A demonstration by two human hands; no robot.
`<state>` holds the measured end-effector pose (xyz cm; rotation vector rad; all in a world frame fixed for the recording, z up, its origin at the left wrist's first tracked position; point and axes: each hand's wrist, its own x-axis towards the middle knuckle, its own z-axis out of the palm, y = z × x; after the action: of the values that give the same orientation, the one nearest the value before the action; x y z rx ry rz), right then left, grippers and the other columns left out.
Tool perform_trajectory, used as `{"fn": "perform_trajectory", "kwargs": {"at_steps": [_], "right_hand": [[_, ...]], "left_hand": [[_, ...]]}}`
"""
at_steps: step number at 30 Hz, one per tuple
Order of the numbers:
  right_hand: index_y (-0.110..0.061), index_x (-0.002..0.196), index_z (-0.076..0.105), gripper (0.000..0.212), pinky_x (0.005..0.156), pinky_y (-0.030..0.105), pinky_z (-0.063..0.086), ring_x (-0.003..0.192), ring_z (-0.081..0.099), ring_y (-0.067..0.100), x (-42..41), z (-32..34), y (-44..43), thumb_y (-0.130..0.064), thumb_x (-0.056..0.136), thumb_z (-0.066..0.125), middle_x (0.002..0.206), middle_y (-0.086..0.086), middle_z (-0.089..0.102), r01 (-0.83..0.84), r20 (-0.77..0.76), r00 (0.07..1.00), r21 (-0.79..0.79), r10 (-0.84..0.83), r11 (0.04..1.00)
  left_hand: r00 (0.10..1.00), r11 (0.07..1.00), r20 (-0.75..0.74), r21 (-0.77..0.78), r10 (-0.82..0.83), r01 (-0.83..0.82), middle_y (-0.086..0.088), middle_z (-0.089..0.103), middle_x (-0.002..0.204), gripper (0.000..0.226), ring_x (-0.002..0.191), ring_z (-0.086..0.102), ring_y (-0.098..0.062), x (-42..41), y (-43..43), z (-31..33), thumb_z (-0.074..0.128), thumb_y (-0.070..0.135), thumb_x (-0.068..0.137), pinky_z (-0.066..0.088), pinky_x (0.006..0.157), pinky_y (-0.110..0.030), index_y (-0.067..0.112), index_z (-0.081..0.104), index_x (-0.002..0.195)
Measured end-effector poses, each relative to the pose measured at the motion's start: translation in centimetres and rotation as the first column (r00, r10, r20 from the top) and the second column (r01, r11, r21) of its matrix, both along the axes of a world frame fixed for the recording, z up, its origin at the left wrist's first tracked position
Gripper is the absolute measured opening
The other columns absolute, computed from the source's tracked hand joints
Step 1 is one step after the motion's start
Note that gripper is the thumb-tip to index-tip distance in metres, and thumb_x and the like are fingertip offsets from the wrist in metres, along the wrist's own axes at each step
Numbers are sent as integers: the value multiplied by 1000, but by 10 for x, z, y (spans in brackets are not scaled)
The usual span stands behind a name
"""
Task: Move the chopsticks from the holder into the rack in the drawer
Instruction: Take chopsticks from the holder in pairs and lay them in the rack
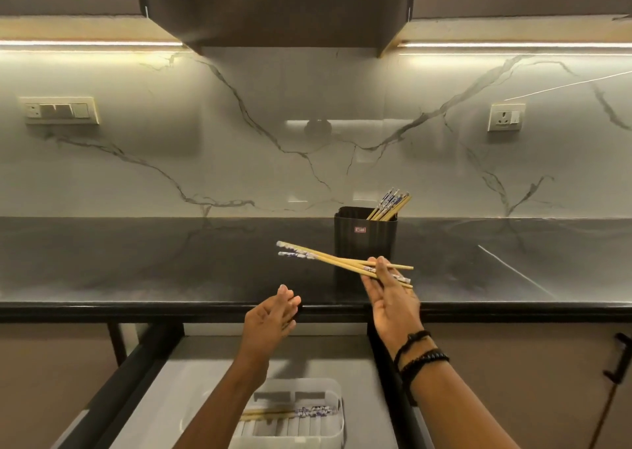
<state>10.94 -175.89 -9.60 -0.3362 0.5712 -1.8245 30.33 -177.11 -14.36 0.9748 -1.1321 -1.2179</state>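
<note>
Pale bamboo chopsticks (328, 259) with blue-and-white patterned ends, a small fanned bunch, are pinched in the right hand (393, 301) above the worktop's (136, 260) front edge, crossing in front of the black ribbed holder (364, 240). More sticks (390, 206) lean rightward inside that holder. The left hand (273, 315) hovers open, fingers relaxed, over the front edge. Below is the open drawer (191, 380), where a white rack (337, 411) has a few laid chopsticks (290, 413) in it.

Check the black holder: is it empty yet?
Not empty: a bunch of chopsticks leans out of the holder on its right side; the right hand grips loose chopsticks.
</note>
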Motion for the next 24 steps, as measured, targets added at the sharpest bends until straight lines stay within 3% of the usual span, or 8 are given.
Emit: {"fn": "perform_trajectory", "kwargs": {"at_steps": [6,10,15,24], "right_hand": [[-4,102,65,14,76,34,62,93,73,23,22,-29,3,-5,89,62,103,16,73,-128,-36,991,13,129,992],[-4,101,66,15,68,30,62,88,75,23,29,-39,4,-6,86,65,100,16,75,-175,-106,978,48,179,983],[-2,105,66,21,68,30,62,92,74,24,33,-48,7,-8,85,67,102,17,75,-202,-189,959,75,213,976],[5,110,64,29,67,29,61,91,74,27,24,-46,8,-11,86,67,105,25,72,-263,-315,905,114,286,958]], "left_hand": [[996,995,-82,91,-40,47,-2,72,114,52,105,68,-18,3,1,-5,54,53,85,57,85,-38,17,62,122],[962,987,-269,137,-47,86,-11,73,109,41,101,70,-25,1,1,-4,57,40,91,60,80,-41,9,63,118],[857,983,-516,158,-1,96,-18,71,111,29,100,70,-29,4,3,-5,57,21,95,61,70,-38,4,60,118],[783,981,-606,195,140,-25,-15,73,106,23,94,72,-24,14,-1,-1,54,18,97,61,63,-33,6,61,115]]}}
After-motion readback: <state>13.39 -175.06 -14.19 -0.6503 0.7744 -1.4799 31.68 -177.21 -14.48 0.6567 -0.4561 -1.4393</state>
